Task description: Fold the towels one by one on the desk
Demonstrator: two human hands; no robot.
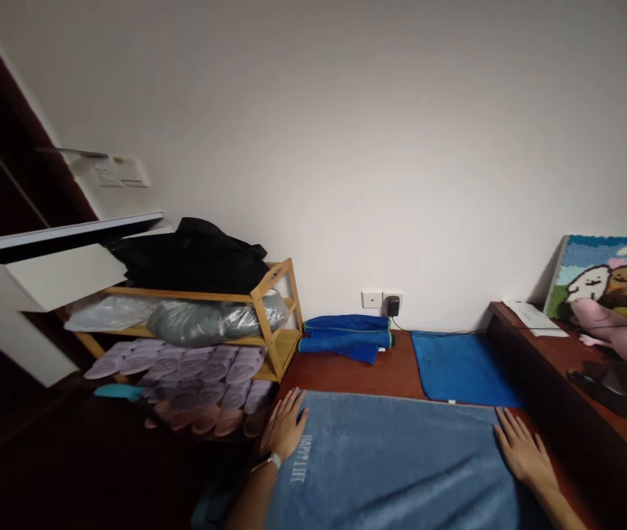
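Blue-grey towel (402, 449) fabric lies nearest the camera, spread over the reddish-brown bench (355, 375) with its far edge nearly straight and soft folds at the lower right. Both hands are open, palms down and gripping nothing: the left hand (285, 425) rests at the far left corner, fingers slightly apart, a pale-banded watch (274, 460) on its wrist; the right hand (524, 445) rests at the far right corner, fingers spread more widely.

Just beyond the far edge, a flat bright-blue cloth (462, 364) lies to the right; whether it runs under the towel cannot be told. Further left, folded blue cloths (344, 337) with green trim lie against the wall, near a socket plate (372, 299) and a black plug (394, 306) whose cable trails right.

Close by the right hand, a raised ledge (512, 368) bounds the bench, carrying a white sheet (535, 319), a pink plush toy (606, 327) and a leaning picture (617, 272) of cartoon animals. Beyond the left hand, a wooden rack (261, 298) stands beside the bench, bearing a black bag (197, 258), plastic-wrapped bundles (197, 322) and rows of lilac slippers (208, 364).

Pale capitals near the towel's left edge run sideways and appear to read "HAPPY LIFE", the last letter unclear.
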